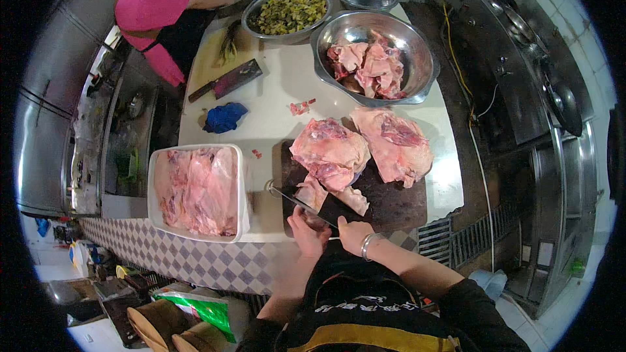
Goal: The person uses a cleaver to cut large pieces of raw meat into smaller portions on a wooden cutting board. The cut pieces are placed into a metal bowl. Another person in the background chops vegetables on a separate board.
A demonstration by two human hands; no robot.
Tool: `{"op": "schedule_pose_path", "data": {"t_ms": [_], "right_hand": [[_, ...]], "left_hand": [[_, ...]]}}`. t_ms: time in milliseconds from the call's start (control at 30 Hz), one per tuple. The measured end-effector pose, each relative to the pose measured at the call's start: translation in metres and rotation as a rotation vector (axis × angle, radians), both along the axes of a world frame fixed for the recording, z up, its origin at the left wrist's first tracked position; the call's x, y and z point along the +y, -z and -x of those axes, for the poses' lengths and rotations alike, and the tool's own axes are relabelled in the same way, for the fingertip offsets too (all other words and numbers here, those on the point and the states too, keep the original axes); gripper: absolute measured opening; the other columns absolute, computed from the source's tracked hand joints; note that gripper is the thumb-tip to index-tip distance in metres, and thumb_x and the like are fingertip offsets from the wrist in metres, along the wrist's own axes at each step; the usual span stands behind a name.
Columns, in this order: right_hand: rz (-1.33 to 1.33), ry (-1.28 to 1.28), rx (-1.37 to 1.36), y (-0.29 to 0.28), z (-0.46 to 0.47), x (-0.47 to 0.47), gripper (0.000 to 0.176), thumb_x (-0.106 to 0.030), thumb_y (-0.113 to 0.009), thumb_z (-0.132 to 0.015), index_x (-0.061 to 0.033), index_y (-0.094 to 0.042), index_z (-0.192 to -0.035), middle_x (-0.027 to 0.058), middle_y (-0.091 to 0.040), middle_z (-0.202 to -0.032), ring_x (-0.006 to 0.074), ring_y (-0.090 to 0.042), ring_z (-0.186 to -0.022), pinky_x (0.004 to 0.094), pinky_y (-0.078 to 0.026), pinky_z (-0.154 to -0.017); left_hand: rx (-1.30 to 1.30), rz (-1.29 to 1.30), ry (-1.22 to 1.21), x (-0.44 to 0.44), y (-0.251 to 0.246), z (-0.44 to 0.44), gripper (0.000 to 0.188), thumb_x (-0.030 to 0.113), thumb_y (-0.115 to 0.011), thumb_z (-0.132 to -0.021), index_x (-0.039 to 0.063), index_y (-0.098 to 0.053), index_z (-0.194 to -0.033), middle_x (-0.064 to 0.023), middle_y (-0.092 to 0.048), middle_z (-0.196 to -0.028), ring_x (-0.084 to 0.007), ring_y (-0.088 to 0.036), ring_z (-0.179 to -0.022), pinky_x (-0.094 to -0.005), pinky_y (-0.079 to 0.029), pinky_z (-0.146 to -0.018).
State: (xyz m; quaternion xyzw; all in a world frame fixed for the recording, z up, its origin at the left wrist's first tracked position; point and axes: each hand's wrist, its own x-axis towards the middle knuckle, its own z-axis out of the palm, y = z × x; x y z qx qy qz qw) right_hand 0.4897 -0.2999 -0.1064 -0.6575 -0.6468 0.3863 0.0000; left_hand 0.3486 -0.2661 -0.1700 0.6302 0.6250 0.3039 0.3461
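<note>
My right hand, with a metal bangle at its wrist, grips a knife whose blade points forward and left. Close by the blade is my left hand, its fingers partly bent at the front edge of a dark cutting board. Whether the left hand holds a piece of meat is unclear. Beyond the blade lie a cut piece of raw meat and another cut piece. A large skin-on raw meat chunk and a second chunk rest farther back, partly on the board.
Left stands a white plastic tub of raw meat. Farther back are a cleaver, a blue cloth, a steel basin with meat pieces and a bowl of chopped greens. A person in pink works at the far left.
</note>
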Motion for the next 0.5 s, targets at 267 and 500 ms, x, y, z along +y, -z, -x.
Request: {"op": "schedule_pose_path", "data": {"t_ms": [267,500], "right_hand": [[-0.14,0.354,0.357,0.023,-0.077,-0.133,0.024,-0.027,-0.054,-0.084,-0.0045,-0.052,-0.092,0.0127,-0.056,-0.061,0.0307,-0.057,-0.056,0.0381,-0.043,-0.048],[0.16,1.111,0.729,0.08,-0.094,-0.18,0.012,-0.013,-0.066,-0.079,-0.0021,-0.061,-0.083,-0.0006,-0.058,-0.066,0.0068,-0.049,-0.055,0.0224,-0.039,-0.049]], "left_hand": [[-0.834,0.284,-0.172,0.052,-0.016,0.034,0.075,-0.011,-0.062,-0.062,0.002,-0.025,-0.126,-0.0062,-0.05,-0.093,-0.015,-0.052,-0.085,-0.0255,-0.047,-0.07],[0.185,-0.229,0.377,0.076,-0.021,-0.026,0.06,0.021,-0.074,-0.055,0.007,-0.054,-0.11,-0.0138,-0.054,-0.104,-0.0349,-0.048,-0.101,-0.0438,-0.036,-0.092]]}}
